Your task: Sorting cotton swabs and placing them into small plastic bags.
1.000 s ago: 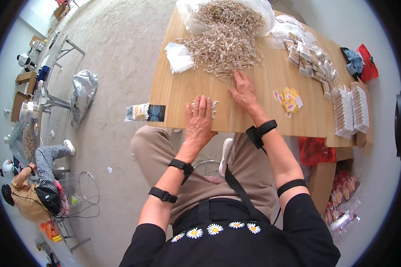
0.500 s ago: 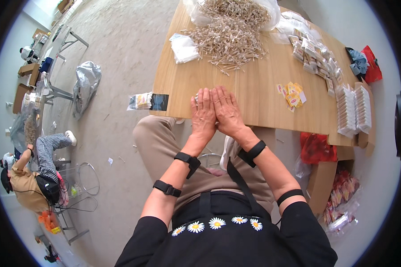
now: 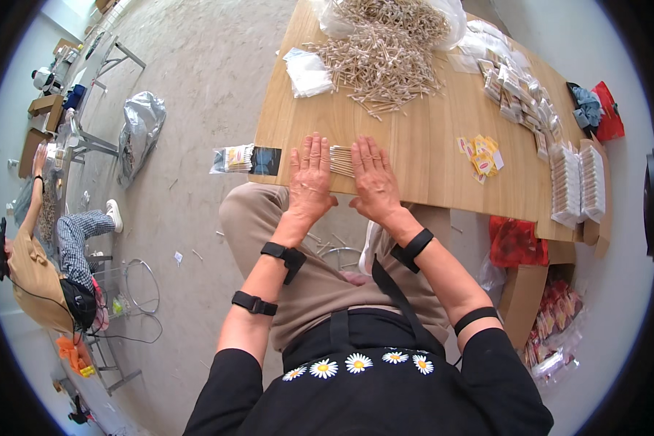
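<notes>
A small row of wooden cotton swabs [image 3: 342,161] lies side by side on the table near its front edge. My left hand [image 3: 311,180] rests flat at the row's left end, its fingers stretched out. At the other end my right hand [image 3: 374,182] lies flat too, fingers straight and partly over the swabs. Neither hand grasps anything. Left of my left hand, a clear bag of swabs [image 3: 234,159] juts past the table's edge beside a dark patch [image 3: 267,161]. To the right lie several yellow-and-white cards [image 3: 485,156].
A large heap of loose swabs [image 3: 385,69] covers the table's far middle, with clear plastic bags [image 3: 307,74] beside it. Packed swab bundles [image 3: 519,94] and stacked white packs [image 3: 575,183] line the right side. A co-worker [image 3: 40,291] sits at another table far left.
My hands were pressed together and have moved apart, the left one shifting left. The row of swabs now shows between them. The co-worker's arm has reached farther forward.
</notes>
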`<action>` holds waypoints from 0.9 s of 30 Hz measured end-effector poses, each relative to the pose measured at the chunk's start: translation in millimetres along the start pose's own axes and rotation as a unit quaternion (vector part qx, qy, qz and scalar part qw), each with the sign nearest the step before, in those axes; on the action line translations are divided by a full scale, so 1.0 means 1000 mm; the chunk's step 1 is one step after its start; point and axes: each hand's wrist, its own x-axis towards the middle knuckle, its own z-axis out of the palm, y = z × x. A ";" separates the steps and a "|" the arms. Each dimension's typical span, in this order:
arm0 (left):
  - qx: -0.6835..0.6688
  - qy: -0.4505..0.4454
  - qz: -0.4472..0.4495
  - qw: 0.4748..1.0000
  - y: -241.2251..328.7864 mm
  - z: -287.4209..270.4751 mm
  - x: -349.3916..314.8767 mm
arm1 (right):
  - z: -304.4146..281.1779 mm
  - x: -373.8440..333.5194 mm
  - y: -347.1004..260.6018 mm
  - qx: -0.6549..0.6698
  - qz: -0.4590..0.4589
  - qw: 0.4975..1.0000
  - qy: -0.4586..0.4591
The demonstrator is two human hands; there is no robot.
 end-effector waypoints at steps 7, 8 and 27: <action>0.018 0.035 -0.009 0.999 0.006 0.011 0.002 | 0.019 0.017 -0.015 0.019 -0.043 0.997 0.057; 0.020 0.035 -0.009 0.999 0.006 0.010 0.001 | 0.020 0.017 -0.015 0.021 -0.043 0.997 0.058; 0.120 0.072 -0.017 0.990 0.010 0.027 -0.011 | 0.018 0.015 -0.016 -0.009 -0.045 0.997 0.063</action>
